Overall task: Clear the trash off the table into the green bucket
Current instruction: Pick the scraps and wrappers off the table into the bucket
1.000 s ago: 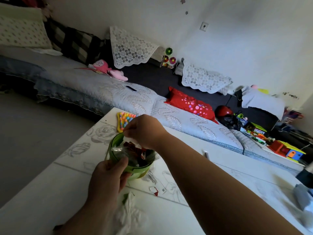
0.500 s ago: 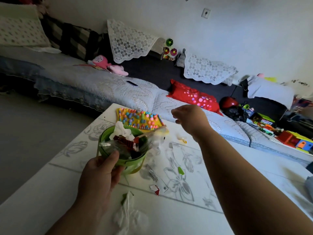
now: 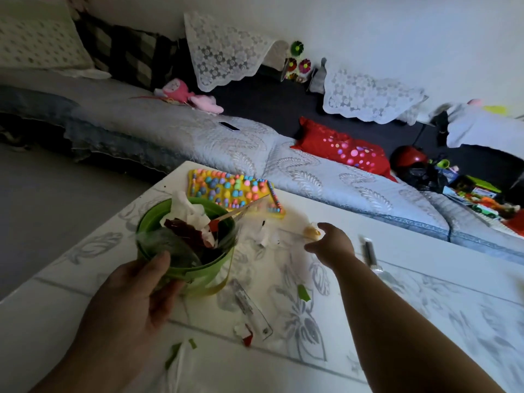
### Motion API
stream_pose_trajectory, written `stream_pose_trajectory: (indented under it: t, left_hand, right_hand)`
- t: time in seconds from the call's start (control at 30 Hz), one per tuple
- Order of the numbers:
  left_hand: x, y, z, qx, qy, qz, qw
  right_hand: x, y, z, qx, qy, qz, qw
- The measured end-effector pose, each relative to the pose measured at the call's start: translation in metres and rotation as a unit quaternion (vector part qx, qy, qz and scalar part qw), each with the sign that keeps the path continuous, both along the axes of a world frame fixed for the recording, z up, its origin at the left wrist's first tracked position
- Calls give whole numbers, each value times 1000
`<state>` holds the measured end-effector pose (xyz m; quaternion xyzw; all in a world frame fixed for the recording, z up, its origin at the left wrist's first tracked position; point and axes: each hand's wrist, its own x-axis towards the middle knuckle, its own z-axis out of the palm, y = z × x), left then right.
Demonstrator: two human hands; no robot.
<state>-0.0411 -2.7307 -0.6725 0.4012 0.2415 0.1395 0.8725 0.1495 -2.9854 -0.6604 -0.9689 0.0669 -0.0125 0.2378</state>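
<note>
Our left hand (image 3: pixel 136 290) grips the overfull bucket (image 3: pixel 185 245) while right fingers (image 3: pixel 314 245), half-curled, near the wrapper (image 3: pixel 311 231); jostling may spill trash.

One head-worn wide-angle cam, looking fwd and down from above the near edge of a white table (image 3: pixel 425 236). Both forearms reach in from the bottom, close to the lens. Beyond the table, a sofa (image 3: pixel 170 131) and wall fill the top; edges curve w/ distortion.
</note>
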Motion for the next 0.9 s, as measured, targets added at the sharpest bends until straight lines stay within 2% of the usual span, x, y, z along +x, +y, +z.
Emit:
stream_pose_trajectory:
  t: [0.1, 0.3, 0.4, 0.7, 0.9]
  left_hand:
    - [8, 3, -4, 4, -8, 6, 1000]
    - [22, 9, -12, 30, -14, 6, 999]
    - [23, 12, -18, 25, -22, 6, 999]
    - [15, 1, -12, 30, -37, 1, 999]
    - [8, -9, -6, 27, -18, -7, 999]
  right_hand:
    - [24, 4, -14, -35, 25, 33, 999]
    - [70, 5, -26, -24, 77, 62, 995]
    - [70, 3, -32, -36, 59, 53, 996]
    - [-17, 1, -33, -39, 1, 5, 999]
    - [-88, 3, -15, -77, 3, 31, 997]
